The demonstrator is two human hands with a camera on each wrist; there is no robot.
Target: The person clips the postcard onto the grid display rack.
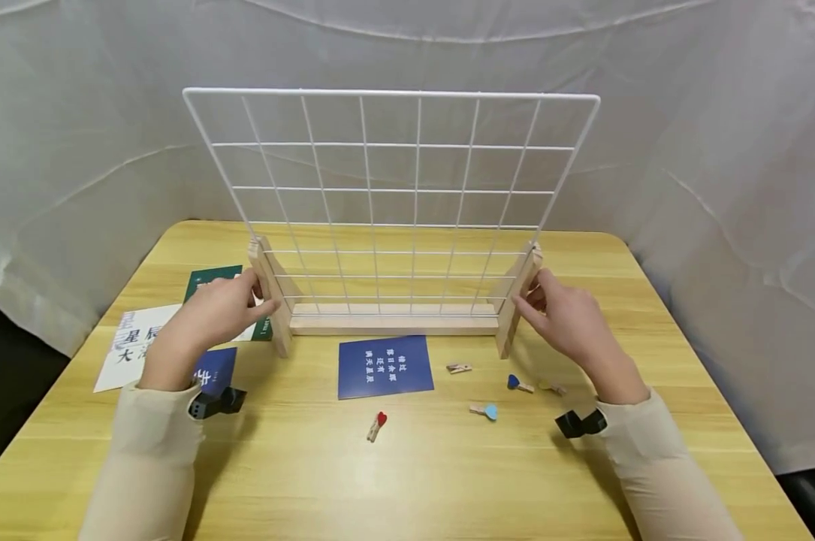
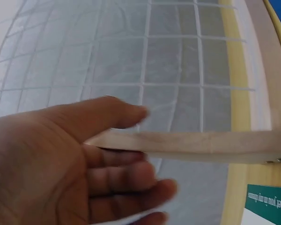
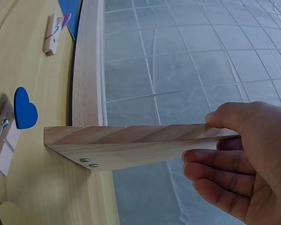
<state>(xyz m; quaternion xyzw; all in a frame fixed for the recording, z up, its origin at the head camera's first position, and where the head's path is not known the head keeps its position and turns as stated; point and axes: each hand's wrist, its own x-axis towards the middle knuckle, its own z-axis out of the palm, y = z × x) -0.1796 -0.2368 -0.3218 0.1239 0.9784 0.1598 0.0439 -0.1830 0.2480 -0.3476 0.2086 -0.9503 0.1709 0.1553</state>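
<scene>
The left hand (image 1: 221, 306) holds the left wooden foot (image 1: 272, 297) of the stand, thumb on one face and fingers on the other; the right hand (image 1: 565, 319) pinches the right wooden foot (image 1: 515, 300) in the same way. Both feet are flat pieces of pale, smooth wood. A wooden base bar (image 1: 393, 323) joins them, and a white wire grid (image 1: 393, 195) of square cells rises from it, upright. The long axis of the stand runs from left to right across the yellow wooden table (image 1: 407, 466), near its middle.

Only the right wrist view shows two small screws (image 3: 87, 162) in the foot and the blue heart clip (image 3: 14, 126) just beside it. The head view shows the blue card (image 1: 384, 366) in front of the bar, the red heart clip (image 1: 376, 425), and more cards (image 1: 143, 338) under the left arm.
</scene>
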